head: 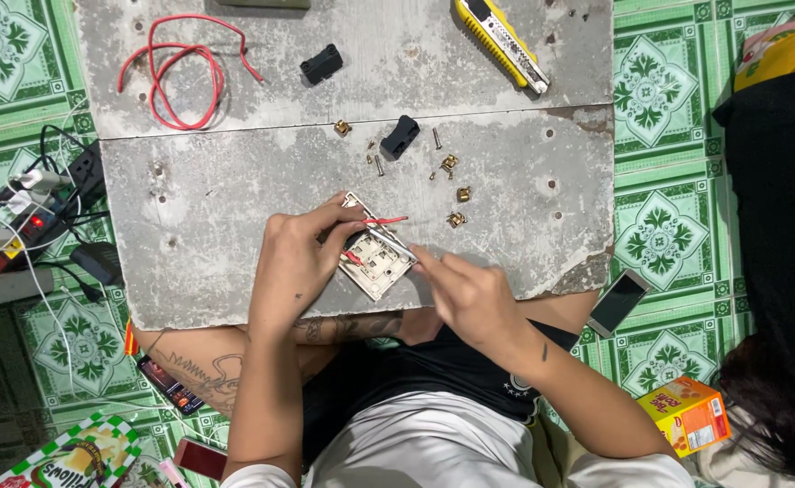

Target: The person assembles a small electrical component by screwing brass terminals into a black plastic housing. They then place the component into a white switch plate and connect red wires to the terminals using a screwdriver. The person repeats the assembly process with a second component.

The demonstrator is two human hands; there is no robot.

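At the near edge of the counter (pixel 235 199), you work on a beige switch module (pixel 377 271).
Your left hand (pixel 296 262) pinches its edge and short red wires (pixel 385 220); your right hand (pixel 470 294) has a closed grip on a slim screwdriver (pixel 390 242) touching the module. Brass terminals (pixel 455 192), screws (pixel 436 137) and black blocks (pixel 399 136) lie just beyond, a yellow utility knife (pixel 501 41) and looped red wire (pixel 180 77) farther off.

Two hands, left hand (pixel 300 262) and right hand (pixel 470 294); one switch plate (pixel 377 267) between them; two black blocks (pixel 321 64) beyond the hands; one red wire coil (pixel 180 77); one yellow utility knife (pixel 501 41); one phone (pixel 617 302) right of the right hand.
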